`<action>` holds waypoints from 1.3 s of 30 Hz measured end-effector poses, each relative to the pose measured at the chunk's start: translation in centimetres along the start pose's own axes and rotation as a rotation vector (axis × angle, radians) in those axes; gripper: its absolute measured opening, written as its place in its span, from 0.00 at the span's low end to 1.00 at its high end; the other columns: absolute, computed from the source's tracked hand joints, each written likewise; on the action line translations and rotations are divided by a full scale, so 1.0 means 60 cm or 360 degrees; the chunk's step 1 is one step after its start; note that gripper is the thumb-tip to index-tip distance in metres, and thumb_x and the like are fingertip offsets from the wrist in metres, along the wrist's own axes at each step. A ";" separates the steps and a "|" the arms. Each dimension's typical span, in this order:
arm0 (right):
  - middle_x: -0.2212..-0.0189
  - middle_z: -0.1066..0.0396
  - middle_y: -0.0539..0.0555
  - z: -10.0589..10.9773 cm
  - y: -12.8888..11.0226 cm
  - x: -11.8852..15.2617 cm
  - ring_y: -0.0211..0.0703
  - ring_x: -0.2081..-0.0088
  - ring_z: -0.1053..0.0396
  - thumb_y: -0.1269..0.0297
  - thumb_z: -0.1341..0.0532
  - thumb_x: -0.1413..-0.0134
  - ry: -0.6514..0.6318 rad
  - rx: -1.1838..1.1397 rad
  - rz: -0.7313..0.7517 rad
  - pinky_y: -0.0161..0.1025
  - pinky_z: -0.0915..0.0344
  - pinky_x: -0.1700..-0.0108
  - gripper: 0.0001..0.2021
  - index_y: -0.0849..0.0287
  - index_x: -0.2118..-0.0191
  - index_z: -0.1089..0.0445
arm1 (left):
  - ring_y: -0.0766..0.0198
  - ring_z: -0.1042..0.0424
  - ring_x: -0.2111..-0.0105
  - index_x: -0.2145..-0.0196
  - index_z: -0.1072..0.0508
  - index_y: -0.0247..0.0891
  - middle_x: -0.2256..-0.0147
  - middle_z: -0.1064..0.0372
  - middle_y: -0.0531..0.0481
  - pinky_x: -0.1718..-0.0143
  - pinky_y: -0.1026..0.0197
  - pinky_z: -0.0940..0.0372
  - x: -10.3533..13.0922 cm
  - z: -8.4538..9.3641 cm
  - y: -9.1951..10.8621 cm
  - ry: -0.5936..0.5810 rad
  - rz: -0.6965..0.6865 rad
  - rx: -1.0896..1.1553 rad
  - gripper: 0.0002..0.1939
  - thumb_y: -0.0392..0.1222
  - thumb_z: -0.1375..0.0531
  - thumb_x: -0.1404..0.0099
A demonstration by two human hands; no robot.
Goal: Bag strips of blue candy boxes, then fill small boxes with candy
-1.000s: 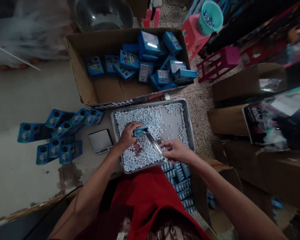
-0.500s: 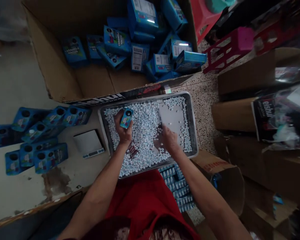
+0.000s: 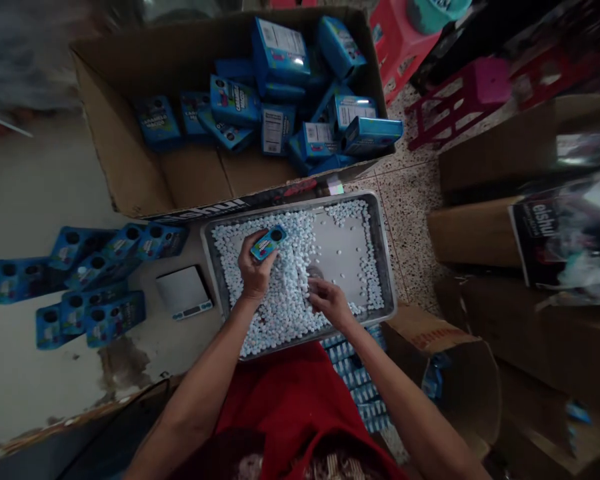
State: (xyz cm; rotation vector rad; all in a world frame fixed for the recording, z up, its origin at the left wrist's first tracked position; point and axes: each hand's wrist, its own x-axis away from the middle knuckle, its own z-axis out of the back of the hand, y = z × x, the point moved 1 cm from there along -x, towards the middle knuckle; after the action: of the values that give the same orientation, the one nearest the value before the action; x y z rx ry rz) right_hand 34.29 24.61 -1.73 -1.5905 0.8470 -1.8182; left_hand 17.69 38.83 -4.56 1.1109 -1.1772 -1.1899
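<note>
A small blue candy box (image 3: 268, 244) with a round dark hole near one end is gripped in my left hand (image 3: 254, 267), tilted above the tray. Below it, many small pale blue and white candies (image 3: 285, 293) fill the left and middle of a metal tray (image 3: 391, 267). My right hand (image 3: 330, 301) is at the edge of the candy heap, fingers curled. By its fingertips is a greyish rounded shape (image 3: 315, 272); whether it is a scoop or cup is not clear.
Behind the tray, a large cardboard box (image 3: 190, 183) holds several blue boxes. A kitchen scale (image 3: 184, 291) lies left of the tray, beside grouped blue boxes (image 3: 115, 317) with round holes. Cardboard boxes (image 3: 473, 233) and a pink stool (image 3: 490, 83) are at right.
My left hand has turned the candy box from near upright to slanted and shifted slightly right. My right hand has come left and down toward the heap, its fingers curling. The view has shifted slightly.
</note>
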 end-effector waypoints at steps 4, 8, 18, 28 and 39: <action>0.80 0.38 0.42 0.028 -0.062 0.037 0.33 0.80 0.38 0.68 0.42 0.52 -0.0090 0.0145 0.0042 0.31 0.36 0.74 0.23 0.60 0.48 0.24 | 0.52 0.26 0.48 0.50 0.24 0.40 0.50 0.25 0.46 0.41 0.50 0.33 -0.034 0.053 0.009 -0.0212 -0.0130 -0.0186 0.22 0.35 0.35 0.43; 0.80 0.37 0.42 0.034 -0.125 0.039 0.32 0.81 0.37 0.68 0.41 0.54 -0.0220 0.0284 -0.0043 0.31 0.38 0.77 0.24 0.63 0.48 0.24 | 0.52 0.28 0.45 0.50 0.23 0.40 0.49 0.26 0.46 0.39 0.48 0.36 -0.049 0.067 0.027 -0.0459 -0.0346 -0.0302 0.21 0.33 0.37 0.43; 0.86 0.35 0.43 0.031 -0.239 0.017 0.33 0.85 0.37 0.72 0.41 0.57 -0.0451 0.0800 -0.0256 0.30 0.42 0.79 0.25 0.67 0.50 0.23 | 0.51 0.29 0.46 0.52 0.22 0.42 0.50 0.25 0.45 0.41 0.46 0.37 -0.054 0.079 0.035 -0.0748 -0.0624 -0.0458 0.23 0.31 0.40 0.46; 0.87 0.37 0.42 0.019 -0.292 0.021 0.33 0.86 0.37 0.71 0.40 0.59 -0.0528 0.0759 -0.0409 0.30 0.45 0.81 0.22 0.66 0.54 0.22 | 0.51 0.29 0.47 0.52 0.22 0.41 0.51 0.25 0.44 0.41 0.47 0.36 -0.051 0.081 0.020 -0.0667 -0.0503 -0.0397 0.25 0.30 0.40 0.48; 0.71 0.21 0.54 0.083 -0.083 0.044 0.43 0.70 0.26 0.71 0.40 0.46 0.0266 0.1753 -0.0233 0.34 0.40 0.68 0.20 0.62 0.47 0.24 | 0.53 0.29 0.43 0.45 0.28 0.42 0.45 0.29 0.44 0.38 0.47 0.36 0.011 0.085 -0.020 -0.0029 -0.0032 -0.0125 0.22 0.45 0.34 0.36</action>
State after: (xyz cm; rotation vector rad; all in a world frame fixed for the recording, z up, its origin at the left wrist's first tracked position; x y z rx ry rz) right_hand 38.84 25.31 4.25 -0.7854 -0.2575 -1.9716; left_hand 12.49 38.08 -5.32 1.0571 -1.1261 -1.2531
